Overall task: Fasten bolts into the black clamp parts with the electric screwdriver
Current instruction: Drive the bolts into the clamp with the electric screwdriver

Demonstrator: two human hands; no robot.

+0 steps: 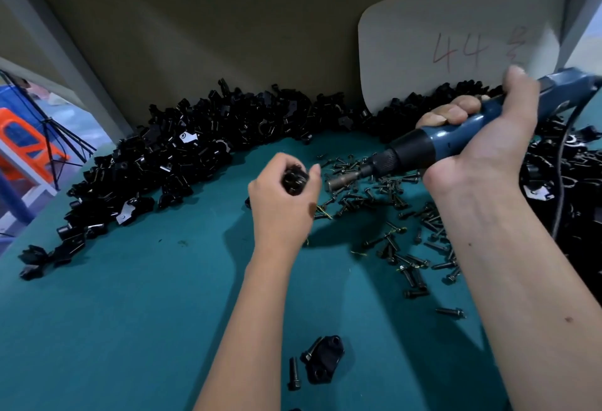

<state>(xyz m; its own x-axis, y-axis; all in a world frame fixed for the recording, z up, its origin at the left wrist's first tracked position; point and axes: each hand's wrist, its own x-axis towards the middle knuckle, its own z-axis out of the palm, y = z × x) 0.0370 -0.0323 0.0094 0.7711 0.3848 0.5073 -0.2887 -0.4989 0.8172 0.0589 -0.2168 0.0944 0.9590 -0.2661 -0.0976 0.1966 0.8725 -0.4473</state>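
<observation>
My left hand [280, 195] grips a black clamp part [295, 179] above the green table top [130, 296], fingers curled round it. My right hand [488, 130] holds the blue electric screwdriver [433, 140] by its body. The tool slants down to the left, and its metal socket tip [337, 182] sits just right of the clamp part, close to my left thumb; I cannot tell whether they touch. Loose dark bolts [407, 234] lie scattered under and right of the tool. One black clamp part [324, 363] with a bolt beside it [293, 373] lies near the front.
A large heap of black clamp parts [195, 153] curves along the back of the table, from the left edge round to the right side [566, 182]. A white board marked 44 [456, 48] leans on the back wall. The tool's black cable [562, 166] hangs at the right.
</observation>
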